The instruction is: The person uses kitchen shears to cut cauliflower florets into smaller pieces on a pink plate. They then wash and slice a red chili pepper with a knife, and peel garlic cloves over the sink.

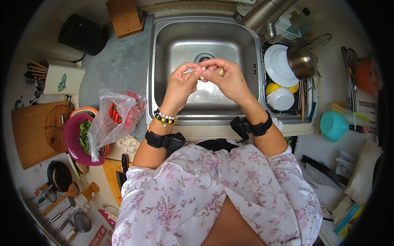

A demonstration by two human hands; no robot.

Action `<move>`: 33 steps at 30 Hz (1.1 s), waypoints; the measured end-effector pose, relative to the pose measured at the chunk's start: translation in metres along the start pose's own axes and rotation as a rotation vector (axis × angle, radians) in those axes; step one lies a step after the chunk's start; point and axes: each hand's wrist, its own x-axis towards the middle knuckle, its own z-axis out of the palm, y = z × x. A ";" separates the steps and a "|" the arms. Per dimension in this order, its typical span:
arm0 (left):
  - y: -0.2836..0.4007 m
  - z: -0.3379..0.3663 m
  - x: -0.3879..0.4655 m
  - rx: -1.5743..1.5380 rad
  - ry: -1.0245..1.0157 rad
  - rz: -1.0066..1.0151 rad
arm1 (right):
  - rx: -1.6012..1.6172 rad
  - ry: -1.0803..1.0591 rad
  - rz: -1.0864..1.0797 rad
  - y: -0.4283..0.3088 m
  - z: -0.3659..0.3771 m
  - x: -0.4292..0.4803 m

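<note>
Over a stainless steel sink (184, 104), my two hands meet at the fingertips, near the drain. Between them is a small pale piece, apparently a garlic clove (203, 73), pinched by the thumb and fingers of my left hand (184, 81) and touched by my right fingertips. My right hand (229, 77) also keeps another clove-like piece (220, 72) in its curled fingers. What else lies within the left fingers is partly hidden. Beside the sink at left, a clear plastic bag (107, 132) holds red chili peppers (114, 113).
A purple colander (72, 147) with leafy greens (84, 136) stands left, by wooden boards (30, 132). Right of the sink, a rack holds a white plate (278, 66), a metal pot (301, 61) and a white bowl (280, 99). The faucet (261, 15) rises at the back right. A knife handle (124, 163) lies near my left elbow.
</note>
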 end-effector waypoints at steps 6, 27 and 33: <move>0.001 -0.006 -0.004 0.163 -0.111 0.014 | 0.066 -0.035 0.035 -0.008 -0.006 -0.002; 0.001 -0.010 -0.006 0.106 -0.053 0.008 | -0.129 0.034 -0.048 0.005 -0.001 -0.003; 0.005 -0.008 -0.009 0.173 -0.048 0.042 | -0.134 0.078 -0.077 0.001 0.000 -0.002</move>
